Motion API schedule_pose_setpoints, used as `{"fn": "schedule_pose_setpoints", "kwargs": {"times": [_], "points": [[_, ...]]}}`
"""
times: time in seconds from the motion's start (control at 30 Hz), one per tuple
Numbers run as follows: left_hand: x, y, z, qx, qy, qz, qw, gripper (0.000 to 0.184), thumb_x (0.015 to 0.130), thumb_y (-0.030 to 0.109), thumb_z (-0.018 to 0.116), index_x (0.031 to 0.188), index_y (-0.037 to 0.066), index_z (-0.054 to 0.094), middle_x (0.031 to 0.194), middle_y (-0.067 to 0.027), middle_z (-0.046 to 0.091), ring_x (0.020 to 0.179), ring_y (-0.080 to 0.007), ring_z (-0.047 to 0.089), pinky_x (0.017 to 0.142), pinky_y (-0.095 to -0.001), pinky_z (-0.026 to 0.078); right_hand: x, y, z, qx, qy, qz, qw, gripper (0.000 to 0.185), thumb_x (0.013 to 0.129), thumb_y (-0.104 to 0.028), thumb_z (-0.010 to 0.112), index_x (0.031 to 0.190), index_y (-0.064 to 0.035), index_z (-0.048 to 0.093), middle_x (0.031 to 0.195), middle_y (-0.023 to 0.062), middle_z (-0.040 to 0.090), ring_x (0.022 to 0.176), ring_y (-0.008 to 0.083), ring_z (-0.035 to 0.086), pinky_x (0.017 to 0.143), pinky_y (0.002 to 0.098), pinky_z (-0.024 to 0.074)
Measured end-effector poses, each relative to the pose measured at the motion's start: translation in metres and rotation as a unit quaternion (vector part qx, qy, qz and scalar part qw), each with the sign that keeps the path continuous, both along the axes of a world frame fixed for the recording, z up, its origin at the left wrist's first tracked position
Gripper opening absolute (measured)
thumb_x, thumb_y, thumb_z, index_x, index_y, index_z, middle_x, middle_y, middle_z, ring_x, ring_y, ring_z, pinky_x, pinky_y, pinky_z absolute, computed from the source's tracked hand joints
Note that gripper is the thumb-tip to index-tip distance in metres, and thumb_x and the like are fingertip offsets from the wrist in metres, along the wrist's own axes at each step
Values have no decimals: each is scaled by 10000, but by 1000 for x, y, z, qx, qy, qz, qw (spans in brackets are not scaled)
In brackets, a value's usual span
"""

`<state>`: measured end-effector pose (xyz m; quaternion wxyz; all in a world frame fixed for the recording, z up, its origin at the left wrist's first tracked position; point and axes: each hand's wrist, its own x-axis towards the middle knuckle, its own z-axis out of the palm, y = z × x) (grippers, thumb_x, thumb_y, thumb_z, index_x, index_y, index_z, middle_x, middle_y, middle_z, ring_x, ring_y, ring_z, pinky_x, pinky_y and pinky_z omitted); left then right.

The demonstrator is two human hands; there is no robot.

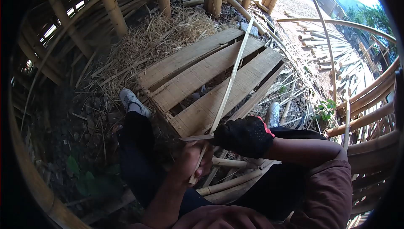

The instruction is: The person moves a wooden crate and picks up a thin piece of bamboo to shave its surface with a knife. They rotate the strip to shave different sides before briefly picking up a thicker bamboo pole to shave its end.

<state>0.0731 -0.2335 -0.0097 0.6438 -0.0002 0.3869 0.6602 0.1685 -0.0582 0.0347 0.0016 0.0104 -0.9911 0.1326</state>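
Note:
A long, pale bamboo strip slants across the slatted wooden pallet, its lower end near my lap. My bare left hand is closed around the strip close to that end. My right hand, in a black glove with a red cuff edge, is closed just above. A flat knife blade sticks out leftward from the glove and crosses the strip over my left fist. The glove hides the handle. Whether the blade cuts into the strip cannot be made out.
Straw and shavings lie behind the pallet. Upright bamboo poles stand at the back. Cut bamboo lengths lie by my legs. Many bamboo pieces are spread outside at the right. My shoes flank the pallet.

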Motion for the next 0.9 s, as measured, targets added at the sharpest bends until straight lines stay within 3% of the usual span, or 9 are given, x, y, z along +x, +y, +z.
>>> {"fn": "schedule_pose_setpoints", "kwargs": {"times": [0.13, 0.17, 0.33, 0.43, 0.6, 0.63, 0.7, 0.8, 0.9], "points": [[1, -1, 11, -4, -33, 5, 999, 244, 1019, 205, 316, 936, 42, 477, 523, 25, 378, 318, -42, 362, 284, -178, 282, -5, 22, -13, 32, 101, -57, 993, 184, 881, -318, 620, 889, -134, 619, 664, 65, 613, 567, 246, 645, 455, 371, 482], [1, -2, 12, 3, -46, -8, 999, 262, 1024, 237, 322, 932, 47, 477, 520, 28, 376, 317, -46, 355, 292, -187, 286, -10, 37, -18, 123, 74, -92, 985, 197, 911, -350, 584, 889, -160, 627, 678, 58, 600, 607, 240, 647, 473, 367, 493], [0, 0, 17, 1, -32, -16, 999, 262, 1029, 223, 294, 896, 58, 449, 513, 36, 361, 295, -46, 349, 285, -183, 280, -9, 40, -16, 93, 139, -50, 985, 203, 904, -329, 590, 908, -129, 625, 646, 73, 603, 555, 265, 644, 441, 379, 483], [1, -4, 20, 2, -16, -18, 1000, 271, 1031, 227, 293, 903, 54, 457, 512, 35, 358, 298, -51, 349, 285, -190, 284, 4, 8, 4, 14, -24, -22, 999, 180, 879, -293, 600, 904, -116, 622, 706, 75, 626, 628, 258, 681, 460, 384, 508], [5, -4, 19, -49, 55, -15, 997, 302, 1040, 260, 288, 937, 44, 472, 529, 29, 373, 313, -67, 351, 309, -202, 308, 2, 22, -13, 57, 85, 14, 995, 224, 854, -370, 651, 899, -152, 625, 642, 37, 603, 567, 238, 649, 442, 370, 478], [6, -5, 21, -50, 56, -19, 997, 302, 1040, 260, 288, 937, 44, 472, 529, 29, 373, 313, -67, 351, 309, -202, 308, -3, 33, -13, 39, 74, -26, 996, 218, 880, -370, 624, 899, -153, 610, 650, 35, 605, 589, 235, 652, 447, 365, 483], [9, -7, 23, -30, 67, -20, 997, 311, 1043, 283, 303, 941, 43, 473, 534, 30, 376, 322, -67, 350, 323, -203, 312, -20, 73, -17, 170, 83, -128, 974, 245, 922, -368, 563, 841, -139, 598, 656, 62, 613, 585, 257, 656, 448, 377, 491], [14, -2, 17, -55, 150, -32, 987, 319, 1045, 297, 312, 939, 42, 471, 532, 33, 375, 328, -64, 348, 328, -203, 310, -24, 106, -18, 175, 52, -142, 973, 275, 955, -358, 507, 864, -116, 601, 673, 88, 642, 587, 277, 657, 460, 406, 497], [8, -4, 18, -27, 113, -23, 993, 310, 1041, 290, 320, 937, 41, 472, 533, 31, 374, 333, -60, 345, 328, -203, 308, -18, 73, -13, 139, 29, -123, 982, 264, 943, -372, 529, 903, -128, 621, 691, 81, 648, 611, 270, 668, 479, 401, 509]]}}
